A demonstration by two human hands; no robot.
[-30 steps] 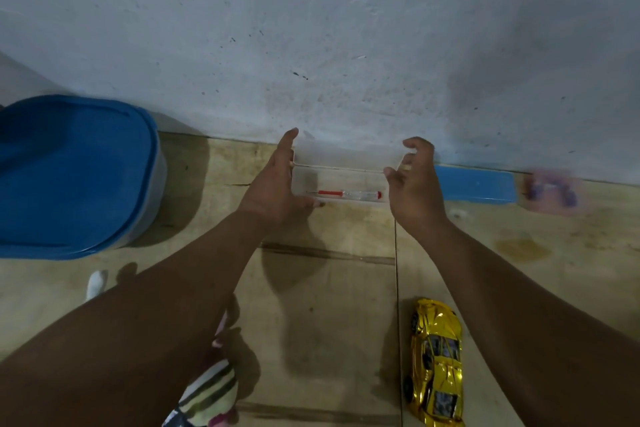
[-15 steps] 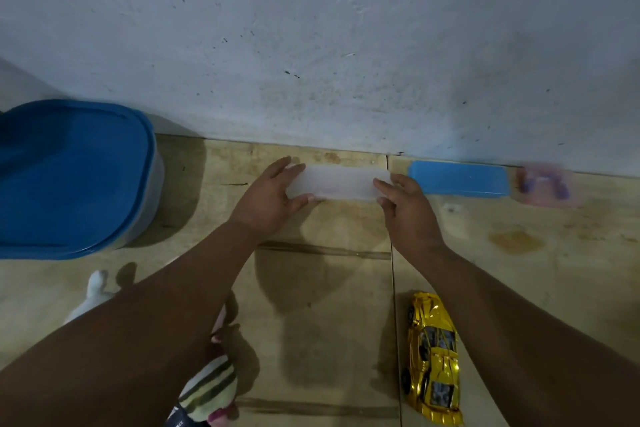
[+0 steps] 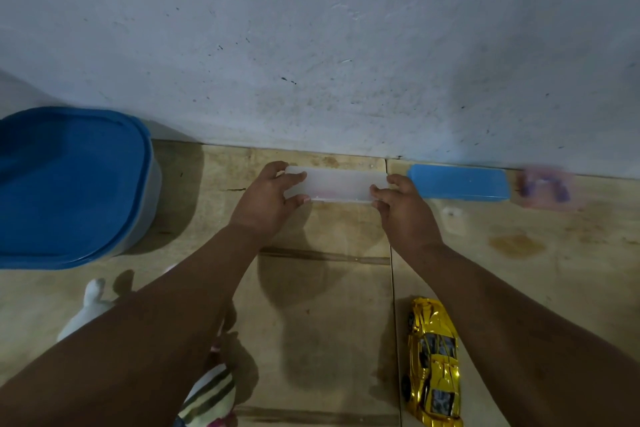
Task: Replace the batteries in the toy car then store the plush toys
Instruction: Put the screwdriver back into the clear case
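Since a second ago the box lid has closed; both hands, left and right, grip its ends at the floor's wall edge. Press evenly so it latches. Car lies nearer, on the right.

Beside the flat blue case lying along the wall, a pinkish packet is too blurred to identify. The big blue-lidded tub runs off the left edge. A white plush toy and a striped plush toy are partly hidden behind the left forearm. The translucent plastic box shows only a faint reddish smear inside.
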